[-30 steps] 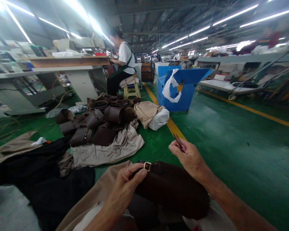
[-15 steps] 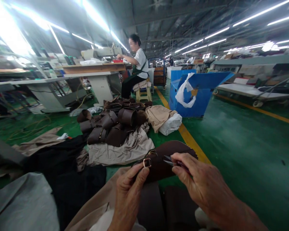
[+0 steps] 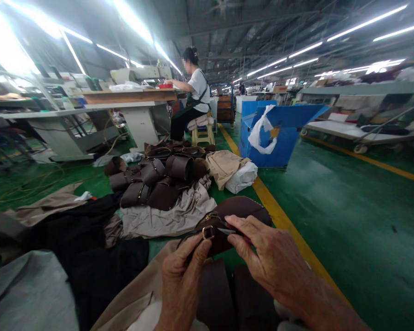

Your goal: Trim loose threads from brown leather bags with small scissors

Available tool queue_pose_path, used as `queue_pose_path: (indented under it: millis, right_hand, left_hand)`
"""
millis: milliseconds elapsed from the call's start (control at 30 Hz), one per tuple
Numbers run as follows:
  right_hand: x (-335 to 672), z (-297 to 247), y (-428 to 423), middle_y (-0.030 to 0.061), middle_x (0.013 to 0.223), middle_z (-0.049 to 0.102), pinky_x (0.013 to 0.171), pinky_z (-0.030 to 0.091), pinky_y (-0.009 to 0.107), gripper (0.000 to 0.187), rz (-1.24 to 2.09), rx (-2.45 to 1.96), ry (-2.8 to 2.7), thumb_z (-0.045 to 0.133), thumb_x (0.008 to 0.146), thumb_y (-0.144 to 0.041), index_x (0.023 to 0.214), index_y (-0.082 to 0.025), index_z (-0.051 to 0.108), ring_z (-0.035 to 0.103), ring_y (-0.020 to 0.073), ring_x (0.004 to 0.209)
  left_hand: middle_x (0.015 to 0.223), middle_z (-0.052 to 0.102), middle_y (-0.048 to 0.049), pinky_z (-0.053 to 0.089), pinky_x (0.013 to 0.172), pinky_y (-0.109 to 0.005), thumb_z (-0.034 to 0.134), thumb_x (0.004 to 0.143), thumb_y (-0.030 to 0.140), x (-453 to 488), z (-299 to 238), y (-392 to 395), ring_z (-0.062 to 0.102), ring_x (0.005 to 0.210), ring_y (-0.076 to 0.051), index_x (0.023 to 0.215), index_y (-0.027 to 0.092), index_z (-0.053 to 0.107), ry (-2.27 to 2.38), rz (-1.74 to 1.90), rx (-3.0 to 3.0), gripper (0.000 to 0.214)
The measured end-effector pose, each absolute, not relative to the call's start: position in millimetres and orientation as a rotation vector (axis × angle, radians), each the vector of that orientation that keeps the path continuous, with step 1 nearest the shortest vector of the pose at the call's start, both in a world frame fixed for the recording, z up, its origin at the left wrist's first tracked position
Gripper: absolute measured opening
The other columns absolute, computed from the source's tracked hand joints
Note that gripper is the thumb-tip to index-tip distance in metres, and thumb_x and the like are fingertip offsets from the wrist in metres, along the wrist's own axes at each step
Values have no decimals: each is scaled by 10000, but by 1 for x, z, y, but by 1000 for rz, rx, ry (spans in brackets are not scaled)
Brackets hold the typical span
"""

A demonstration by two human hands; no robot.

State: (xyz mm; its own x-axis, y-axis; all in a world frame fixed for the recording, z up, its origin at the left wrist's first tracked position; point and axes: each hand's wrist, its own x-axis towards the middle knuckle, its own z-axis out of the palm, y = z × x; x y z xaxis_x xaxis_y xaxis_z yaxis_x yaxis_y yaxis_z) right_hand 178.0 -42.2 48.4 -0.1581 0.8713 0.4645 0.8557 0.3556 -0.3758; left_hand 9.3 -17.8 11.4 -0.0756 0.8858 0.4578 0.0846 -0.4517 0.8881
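Note:
My left hand (image 3: 186, 264) pinches the edge of a dark brown leather piece (image 3: 243, 209) between thumb and fingers, right at a small gold-coloured buckle (image 3: 208, 232). A brass zipper (image 3: 212, 216) shows along the piece just behind the buckle. In my right hand (image 3: 267, 250) are thread snips (image 3: 225, 231), closed fingers around them and pointed blades aimed left, close beside the buckle. Most of the snips is hidden by the hand. Whether the blade tips touch the leather or a thread, I cannot tell. More brown leather (image 3: 214, 294) lies below my hands.
Ahead, a pile of brown leather pieces (image 3: 165, 193) rests on beige cloth (image 3: 165, 223). Black cloth (image 3: 113, 257) and a grey sheet (image 3: 29, 289) lie at left. Beyond stand a blue bin (image 3: 267, 147) and a person (image 3: 196, 92) seated at a sewing table (image 3: 131, 97).
My right hand has moved left with the snips, bringing the blades close to the buckle. The leather piece has shifted slightly left, and the blades look closer together than before.

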Motion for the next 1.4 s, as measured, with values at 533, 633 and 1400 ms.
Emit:
queue_pose_path:
  millis: [533,633,1400]
  right_hand:
    - [180,37,-39,53,962,665,719,515,314,323,36,-1394,-1916,409,948,-281,1191,-205,607,647,192,793]
    - [180,35,-38,60,950,667,747,511,299,315,40,-1396,-1907,419,945,-270,1176,-195,621,645,179,791]
    - [183,40,-37,27,808,672,602,513,226,312,413,-1388,-1551,611,804,-369,1042,-167,607,638,154,689]
  left_hand:
    - [892,738,-2,544,751,-182,671,745,300,15,10,-18,691,819,-154,869,256,745,1128,1514,1518,151]
    - [888,739,-14,549,755,-203,667,749,303,17,11,-17,691,822,-170,870,239,746,1135,1495,1522,159]
    - [1040,708,-32,520,881,-291,687,738,370,16,6,-14,634,1012,-218,1027,228,703,1010,1376,1070,322]
